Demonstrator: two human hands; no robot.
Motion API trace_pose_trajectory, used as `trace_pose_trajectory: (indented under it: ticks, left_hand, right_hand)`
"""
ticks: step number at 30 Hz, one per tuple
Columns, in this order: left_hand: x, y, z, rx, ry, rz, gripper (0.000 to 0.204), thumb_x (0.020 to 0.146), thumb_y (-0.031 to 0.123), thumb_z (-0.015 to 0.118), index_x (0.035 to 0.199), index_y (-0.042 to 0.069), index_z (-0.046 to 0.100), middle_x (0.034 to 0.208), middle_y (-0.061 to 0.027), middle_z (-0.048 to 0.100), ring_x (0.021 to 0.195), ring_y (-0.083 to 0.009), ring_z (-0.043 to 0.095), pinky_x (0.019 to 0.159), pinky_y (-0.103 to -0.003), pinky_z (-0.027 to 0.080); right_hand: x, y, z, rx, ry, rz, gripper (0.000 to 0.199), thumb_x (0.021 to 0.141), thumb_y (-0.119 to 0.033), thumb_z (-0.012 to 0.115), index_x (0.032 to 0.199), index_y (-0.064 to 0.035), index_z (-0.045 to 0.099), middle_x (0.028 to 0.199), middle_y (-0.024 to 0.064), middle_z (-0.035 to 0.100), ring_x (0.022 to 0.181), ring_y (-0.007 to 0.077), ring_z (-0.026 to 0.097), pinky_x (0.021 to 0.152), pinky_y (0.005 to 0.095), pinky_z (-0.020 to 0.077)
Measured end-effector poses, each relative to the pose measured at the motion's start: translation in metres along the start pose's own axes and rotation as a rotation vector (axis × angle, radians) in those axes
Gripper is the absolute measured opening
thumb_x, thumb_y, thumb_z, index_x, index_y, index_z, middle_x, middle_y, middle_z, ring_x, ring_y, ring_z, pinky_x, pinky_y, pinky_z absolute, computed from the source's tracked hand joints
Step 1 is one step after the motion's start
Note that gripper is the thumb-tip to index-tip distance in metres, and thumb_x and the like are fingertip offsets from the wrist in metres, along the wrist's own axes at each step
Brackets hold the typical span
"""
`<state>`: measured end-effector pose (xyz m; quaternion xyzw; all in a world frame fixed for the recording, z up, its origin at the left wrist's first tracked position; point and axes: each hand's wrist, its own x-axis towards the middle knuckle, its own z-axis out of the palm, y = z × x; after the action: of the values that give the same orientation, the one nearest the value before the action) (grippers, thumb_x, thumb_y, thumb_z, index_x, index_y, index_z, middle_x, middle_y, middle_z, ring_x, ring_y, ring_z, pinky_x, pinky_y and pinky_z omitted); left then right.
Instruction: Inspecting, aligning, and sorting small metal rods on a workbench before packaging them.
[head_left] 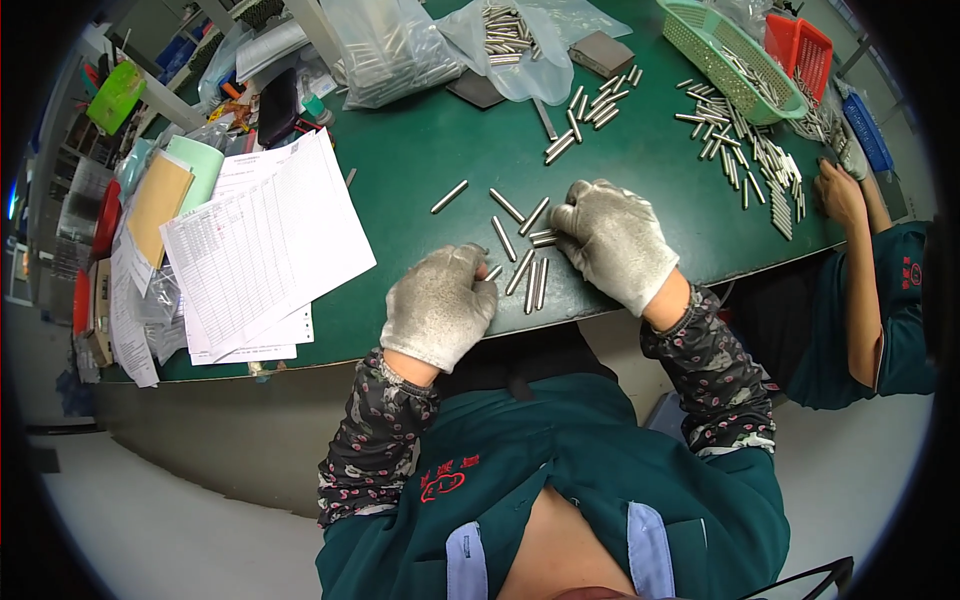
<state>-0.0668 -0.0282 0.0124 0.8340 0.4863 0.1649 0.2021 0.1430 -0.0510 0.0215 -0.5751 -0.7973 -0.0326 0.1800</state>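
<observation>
Two gloved hands over the near edge of a green desk [410,170]. Left hand [437,307]: fingers curled in, a short metal pin [493,273] showing at the fingertips, partly hidden; cannot tell whether gripped or only touched. Right hand [618,240]: fingers bent and drawn together, ends of pins at its fingertips; grip cannot be told either.

Between the hands, near edge: several loose pins [503,238] at mixed angles, two lying side by side closest to the edge. One single pin [449,197] apart, farther in from the edge and to the left.

Toward the far edge: a clear bag of pins [390,60], an open bag [510,35] with more pins inside, a grey block [601,54], a loose group of pins [597,105] just in front of it.

Right part: a broad scatter of pins [780,180], a green basket [735,65] behind, a red basket [800,55] beyond. Co-worker's hand [842,192] beside the scatter, at the near edge.

Left part: printed sheets [265,230] overlapping, reaching toward the near edge
</observation>
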Motion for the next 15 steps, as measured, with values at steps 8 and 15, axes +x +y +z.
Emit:
trace_pose_trajectory:
  ticks: [8, 15]
  left_hand:
    - [0.0, 0.004, 0.002, 0.046, -0.022, 0.276, 0.016, 0.074, -0.001, 0.059, 0.088, 0.006, 0.059, 0.086, -0.009, 0.056, 0.085, -0.0291, 0.058, 0.073, -0.038, 0.049]
    - [0.002, -0.007, 0.008, -0.266, 0.057, 0.16, 0.028, 0.071, 0.005, 0.068, 0.096, 0.002, 0.056, 0.093, -0.0114, 0.058, 0.086, -0.0281, 0.058, 0.076, -0.034, 0.048]
  right_hand:
    - [-0.021, -0.021, -0.01, 0.097, -0.192, 0.284, 0.018, 0.073, -0.023, 0.06, 0.07, -0.0049, 0.063, 0.07, 0.0139, 0.058, 0.069, 0.0326, 0.058, 0.061, 0.0432, 0.047]
    - [-0.02, -0.016, 0.001, 0.432, -0.056, 0.267, 0.019, 0.077, -0.013, 0.059, 0.093, -0.0047, 0.064, 0.078, 0.0136, 0.06, 0.074, 0.0327, 0.059, 0.068, 0.0419, 0.0474]
